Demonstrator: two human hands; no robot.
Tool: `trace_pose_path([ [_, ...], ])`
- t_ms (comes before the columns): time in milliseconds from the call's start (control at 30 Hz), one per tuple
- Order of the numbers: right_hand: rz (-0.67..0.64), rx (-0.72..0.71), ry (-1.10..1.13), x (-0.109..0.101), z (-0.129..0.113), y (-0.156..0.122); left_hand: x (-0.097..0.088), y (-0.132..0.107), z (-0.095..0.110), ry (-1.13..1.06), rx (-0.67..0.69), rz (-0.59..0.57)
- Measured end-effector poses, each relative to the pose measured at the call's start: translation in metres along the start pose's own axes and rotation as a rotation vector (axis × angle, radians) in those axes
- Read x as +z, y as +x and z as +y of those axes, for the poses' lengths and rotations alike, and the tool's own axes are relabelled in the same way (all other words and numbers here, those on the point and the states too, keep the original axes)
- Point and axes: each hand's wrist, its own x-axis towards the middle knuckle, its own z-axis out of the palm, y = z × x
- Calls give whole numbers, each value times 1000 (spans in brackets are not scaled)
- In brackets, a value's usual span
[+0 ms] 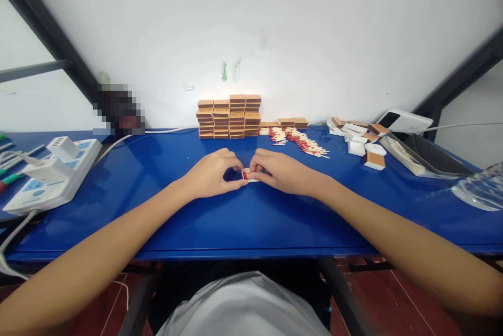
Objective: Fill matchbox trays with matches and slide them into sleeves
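Note:
A small white matchbox tray [253, 180] lies on the blue table, with red-tipped matches [245, 174] inside it. My left hand [214, 172] grips the tray's left end between thumb and fingers. At the other end my right hand [277, 171] has its fingers closed over the tray and matches, hiding much of them. Behind the hands, stacked matchboxes [229, 118] stand against the wall. Loose matches [304, 142] are spread in a pile to the right of the stack.
Empty-looking trays and sleeves [356, 134] lie heaped at the right, near a white device [406, 120] and a dark open pouch [424, 155]. Clear plastic [481, 189] sits at the right edge. A power strip [58, 184] with plugged adapters occupies the left.

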Motion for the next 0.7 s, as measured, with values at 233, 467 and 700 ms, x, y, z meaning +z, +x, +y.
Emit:
trace_pose_path([
  [233,48,-7,37,-4,6,1,1,0,1,-21,17,-12],
  [467,32,5,21,-1,-1,2,0,0,3,-33,22,-8],
  [700,28,25,33,0,1,2,1,0,2,-28,19,-16],
])
